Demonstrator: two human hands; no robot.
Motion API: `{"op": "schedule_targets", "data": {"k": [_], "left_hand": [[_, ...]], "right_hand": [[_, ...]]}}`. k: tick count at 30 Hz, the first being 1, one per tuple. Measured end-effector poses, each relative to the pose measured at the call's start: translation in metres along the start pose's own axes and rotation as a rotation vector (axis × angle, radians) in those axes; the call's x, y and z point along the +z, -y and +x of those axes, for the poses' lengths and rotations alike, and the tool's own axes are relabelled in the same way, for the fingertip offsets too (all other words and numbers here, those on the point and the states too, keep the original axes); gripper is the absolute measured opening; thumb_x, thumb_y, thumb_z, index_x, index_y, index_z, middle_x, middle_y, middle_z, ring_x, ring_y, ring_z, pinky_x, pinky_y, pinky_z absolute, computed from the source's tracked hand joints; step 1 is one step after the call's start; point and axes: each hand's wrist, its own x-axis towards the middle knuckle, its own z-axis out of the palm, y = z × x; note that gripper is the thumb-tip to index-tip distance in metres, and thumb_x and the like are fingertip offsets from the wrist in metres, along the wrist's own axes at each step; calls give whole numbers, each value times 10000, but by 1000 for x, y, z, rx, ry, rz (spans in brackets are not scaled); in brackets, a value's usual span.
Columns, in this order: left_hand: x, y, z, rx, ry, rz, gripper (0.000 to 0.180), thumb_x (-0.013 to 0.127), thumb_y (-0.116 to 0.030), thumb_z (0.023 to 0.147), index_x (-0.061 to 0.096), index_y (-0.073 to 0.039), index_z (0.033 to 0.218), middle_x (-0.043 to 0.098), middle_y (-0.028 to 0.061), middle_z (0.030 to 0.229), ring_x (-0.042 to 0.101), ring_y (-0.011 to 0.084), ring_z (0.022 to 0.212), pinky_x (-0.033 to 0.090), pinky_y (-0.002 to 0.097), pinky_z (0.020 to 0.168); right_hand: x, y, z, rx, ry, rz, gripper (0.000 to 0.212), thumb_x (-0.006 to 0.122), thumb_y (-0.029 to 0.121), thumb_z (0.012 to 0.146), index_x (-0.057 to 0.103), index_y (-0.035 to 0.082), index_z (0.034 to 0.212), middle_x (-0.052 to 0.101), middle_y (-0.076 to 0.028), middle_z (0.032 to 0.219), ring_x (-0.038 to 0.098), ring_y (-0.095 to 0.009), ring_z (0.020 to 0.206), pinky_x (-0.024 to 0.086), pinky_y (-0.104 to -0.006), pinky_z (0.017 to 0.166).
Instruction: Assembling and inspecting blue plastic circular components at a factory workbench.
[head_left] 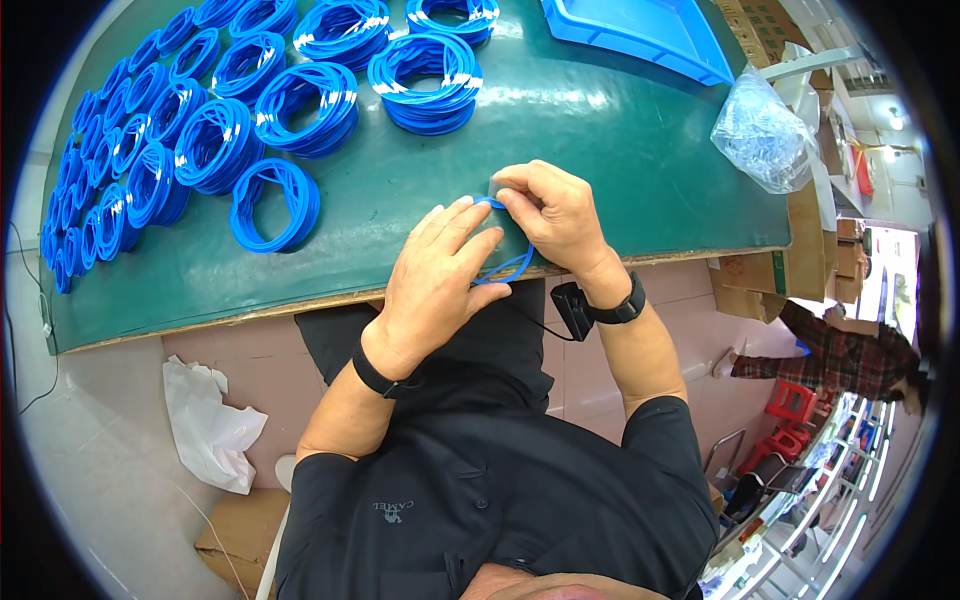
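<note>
Two bare hands: one left hand (432,268), one right hand (555,215). One blue cable (526,259) is between them. One green-topped table (640,190) bears more than twenty blue cable coils (427,107) — those at the far left overlap too much for an exact count. One blue plastic tray (640,30); one clear plastic bag (762,130). Two black wristbands (375,372), one per wrist, and one small black device (572,310). One crumpled white sheet (210,425). Cardboard boxes: one at lower left (240,535), several more at right (745,290) — overlapping. At least two red stools (793,402). One other person (850,350).
</note>
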Motion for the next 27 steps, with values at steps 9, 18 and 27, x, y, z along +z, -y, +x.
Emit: {"op": "schedule_targets", "data": {"k": [9, 18, 27], "left_hand": [[0, 0, 0, -2, -1, -14, 670, 950, -307, 717, 725, -62, 1298, 657, 164, 1466, 568, 395, 1437, 463, 567, 1182], [0, 0, 0, 5, 0, -5, 665, 948, -308, 718, 723, -61, 1293, 658, 165, 1466, 567, 398, 1439, 460, 569, 1183], [0, -1, 0, 1, 4, -2, 673, 947, -310, 717, 722, -60, 1299, 658, 165, 1468, 566, 402, 1439, 461, 572, 1182]], "right_hand": [[3, -3, -1, -26, -27, -8, 167, 770, -39, 899, 766, 26, 1053, 697, -64, 847, 625, -147, 655, 506, -295, 604], [2, -1, 2, -15, 21, -38, 148, 745, 1, 903, 760, 31, 1047, 742, -127, 906, 721, -300, 752, 576, -379, 673], [0, -2, 0, 11, -3, 17, 152, 752, -17, 905, 766, 37, 1047, 709, -90, 866, 659, -218, 702, 530, -338, 640]]}}
